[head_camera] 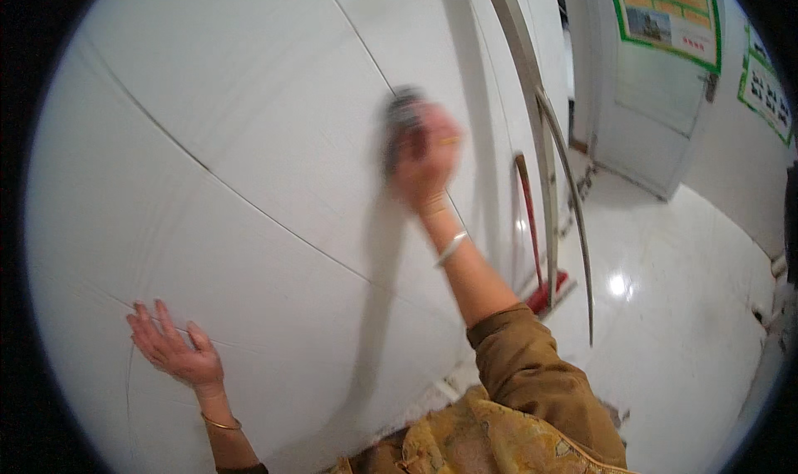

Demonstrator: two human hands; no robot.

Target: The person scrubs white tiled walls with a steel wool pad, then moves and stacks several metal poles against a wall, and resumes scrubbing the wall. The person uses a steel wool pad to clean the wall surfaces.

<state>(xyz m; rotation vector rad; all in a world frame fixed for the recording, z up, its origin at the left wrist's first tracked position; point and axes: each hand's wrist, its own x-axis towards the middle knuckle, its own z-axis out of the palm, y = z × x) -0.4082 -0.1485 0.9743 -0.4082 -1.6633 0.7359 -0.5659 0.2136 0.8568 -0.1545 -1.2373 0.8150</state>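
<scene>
A white tiled wall [268, 100] with thin dark joints fills most of the view before me. My right hand [430, 153], blurred by motion, grips a dark grey pad or brush [399, 109] against the wall at upper centre. The blur hides what exactly the dark thing is. Lower left, my left hand [177, 352] is spread beside a tile joint, fingers apart and holding nothing; whether it touches the tiles is hard to tell. A pale bangle [450, 249] circles my right wrist, and a thin gold one [220, 423] my left.
Right of the wall stands a tall metal frame [530, 68] with a curved bar [570, 181]. A red-handled broom or squeegee [530, 218] leans behind it, its red head [545, 293] on the glossy white floor [654, 268]. Further back are a white door [654, 106] and a green-edged poster [667, 12].
</scene>
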